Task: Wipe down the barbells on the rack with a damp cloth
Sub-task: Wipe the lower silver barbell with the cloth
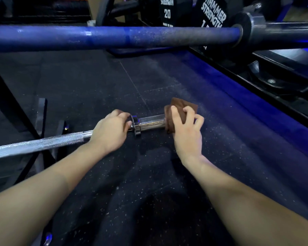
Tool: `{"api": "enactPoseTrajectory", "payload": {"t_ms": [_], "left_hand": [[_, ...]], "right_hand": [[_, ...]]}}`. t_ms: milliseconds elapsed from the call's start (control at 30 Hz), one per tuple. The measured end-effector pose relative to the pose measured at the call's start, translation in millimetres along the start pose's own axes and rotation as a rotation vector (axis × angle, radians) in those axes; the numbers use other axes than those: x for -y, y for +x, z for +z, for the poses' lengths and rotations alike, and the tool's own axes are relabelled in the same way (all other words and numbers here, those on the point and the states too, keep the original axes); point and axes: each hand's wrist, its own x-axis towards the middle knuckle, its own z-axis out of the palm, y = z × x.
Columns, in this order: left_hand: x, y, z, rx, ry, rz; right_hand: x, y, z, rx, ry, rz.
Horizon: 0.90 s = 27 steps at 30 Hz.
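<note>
A chrome barbell [36, 144] runs from the left edge toward the middle, low above the floor. My left hand [110, 129] grips its shaft just left of the collar [136, 126]. The short shiny sleeve [151, 121] sticks out to the right of the collar. My right hand [187, 129] holds a folded brown cloth [180, 107] wrapped over the outer end of that sleeve, hiding the tip. A second, thicker barbell [114, 37] lit blue crosses the top of the view from left to right.
Black speckled rubber flooring [132, 174] lies under my arms. Black weight plates marked Hammer Strength [167, 11] stand behind the upper bar. A dark rack frame [11, 103] slants at the left, and a black machine base [274, 82] runs along the right.
</note>
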Motion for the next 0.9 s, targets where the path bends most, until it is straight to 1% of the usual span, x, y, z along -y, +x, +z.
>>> {"api": "enactPoseTrajectory", "payload": {"t_ms": [100,133,200,267,333,367,433,467,500,567,667,733,800,867,900], "left_hand": [[-6,-7,-2,-0.09,-0.068,0.048],[-8,-11,-1,-0.097,-0.071,0.069],[-12,-19,1,-0.072,-0.015,0.112],[-15,-22,4,-0.036,0.078,0.113],[-20,-21,7,-0.048,0.133,0.09],[-23,-18,7,-0.056,0.144,0.075],[-25,-12,6,-0.061,0.143,0.055],[-24,-8,5,-0.051,0.146,0.054],[-22,-5,3,-0.03,0.153,0.059],[-15,3,-4,0.04,0.132,0.05],[-8,14,-16,0.18,-0.053,-0.059],[-4,19,-17,0.26,-0.143,-0.097],[1,21,-13,0.294,-0.18,-0.096],[2,20,-9,0.303,-0.156,-0.076],[3,19,-7,0.305,-0.126,-0.065]], "right_hand": [[-2,1,1,0.017,-0.029,0.024],[-1,1,0,0.031,-0.04,0.031],[-3,4,-5,0.113,-0.054,0.066],[-13,10,-11,0.212,-0.037,0.145],[-26,18,-17,0.273,-0.007,0.267],[-29,20,-23,0.291,0.011,0.334],[-29,18,-36,0.251,0.032,0.4],[-25,14,-42,0.211,0.033,0.369],[-18,8,-47,0.173,0.043,0.3],[4,-7,-48,0.125,0.094,0.12],[41,-22,-30,0.089,0.12,-0.106],[56,-19,-19,0.035,0.093,-0.152],[59,-12,-12,-0.024,0.057,-0.159],[51,-7,-7,-0.022,0.05,-0.139],[44,-5,-5,-0.011,0.032,-0.092]]}}
